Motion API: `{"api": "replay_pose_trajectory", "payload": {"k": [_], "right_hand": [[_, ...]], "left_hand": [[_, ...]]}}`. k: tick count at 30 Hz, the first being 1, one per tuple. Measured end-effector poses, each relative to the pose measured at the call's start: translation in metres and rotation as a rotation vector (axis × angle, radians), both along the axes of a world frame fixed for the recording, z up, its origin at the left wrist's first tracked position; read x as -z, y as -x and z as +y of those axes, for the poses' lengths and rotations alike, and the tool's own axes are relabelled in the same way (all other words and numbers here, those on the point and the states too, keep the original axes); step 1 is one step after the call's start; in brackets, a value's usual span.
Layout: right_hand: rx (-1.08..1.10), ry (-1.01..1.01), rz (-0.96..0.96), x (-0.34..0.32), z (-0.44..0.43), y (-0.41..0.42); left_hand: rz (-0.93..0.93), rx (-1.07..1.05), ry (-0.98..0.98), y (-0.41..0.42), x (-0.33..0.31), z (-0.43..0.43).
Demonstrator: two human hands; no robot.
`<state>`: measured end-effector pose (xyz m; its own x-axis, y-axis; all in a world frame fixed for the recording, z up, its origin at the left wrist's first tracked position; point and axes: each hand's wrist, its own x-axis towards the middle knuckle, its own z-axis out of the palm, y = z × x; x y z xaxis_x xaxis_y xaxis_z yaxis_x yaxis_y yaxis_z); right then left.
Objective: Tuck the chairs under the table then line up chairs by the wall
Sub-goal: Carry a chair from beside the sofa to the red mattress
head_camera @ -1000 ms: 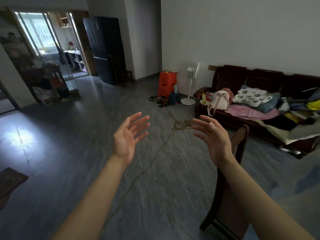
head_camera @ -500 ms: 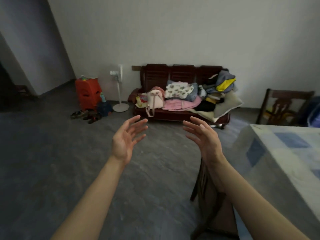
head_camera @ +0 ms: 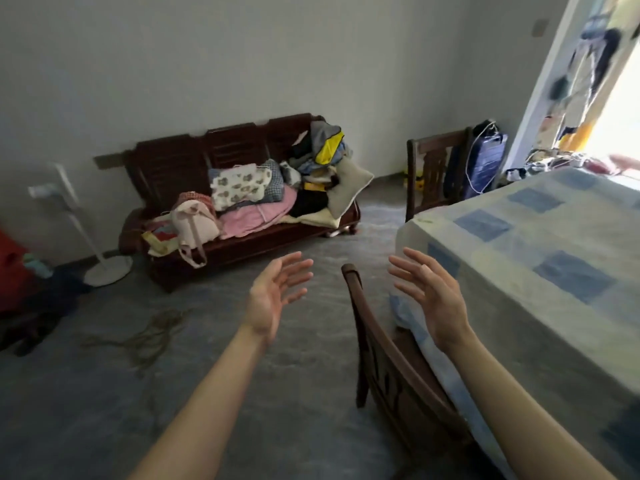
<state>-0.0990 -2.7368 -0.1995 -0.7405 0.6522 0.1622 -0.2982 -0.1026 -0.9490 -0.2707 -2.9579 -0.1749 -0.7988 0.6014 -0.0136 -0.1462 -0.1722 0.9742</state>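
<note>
Closest to us, our two forearms reach forward. The left grip [head_camera: 273, 299] is spread wide, palm turned inward, fingers straight and fanned, and it holds nothing. The right grip [head_camera: 433, 299] mirrors it, also fully spread and empty. Neither touches anything. They hover on either side of the near chair [head_camera: 388, 372], whose dark wooden back rises between our hands, its top corner just beside the right fingers but apart from them.

That chair stands right at the edge of the tabletop [head_camera: 519, 254], which is covered in a pale cloth with blue squares. The cloth hangs over where the seat would be, so we cannot tell how far under the seat already sits. We judge the tucking step is in hand and this chair is the one to handle. The next move calls for lowering both hands onto the top rail, closing on it firmly, and pushing the chair squarely toward the table without snagging the hanging cloth.

Farther out on the floor [head_camera: 104, 427] lies a tangled cord [head_camera: 152, 334], which is worth avoiding when chairs are carried later. Beyond it, a wooden sofa [head_camera: 180, 161] piled with clothes stands against the wall. A second chair [head_camera: 433, 168] stands at the table's far end, near the wall, and it is not yet tucked in.
</note>
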Motion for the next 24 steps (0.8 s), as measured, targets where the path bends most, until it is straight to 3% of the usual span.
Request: {"api": "replay_pose_trajectory", "payload": {"k": [5,13,24], "right_hand": [[0.190,0.026,-0.029,0.011,0.017,0.001],[0.544,0.049,-0.142,0.030,0.036,-0.036],[1.044,0.037,-0.355,0.044,-0.022,-0.049]], "left_hand": [[0.021,0.136,0.086,0.053,0.009,0.054],[-0.109,0.460,-0.008,0.097,0.030,0.152],[0.043,0.875,0.087,0.162,0.081,0.228]]}}
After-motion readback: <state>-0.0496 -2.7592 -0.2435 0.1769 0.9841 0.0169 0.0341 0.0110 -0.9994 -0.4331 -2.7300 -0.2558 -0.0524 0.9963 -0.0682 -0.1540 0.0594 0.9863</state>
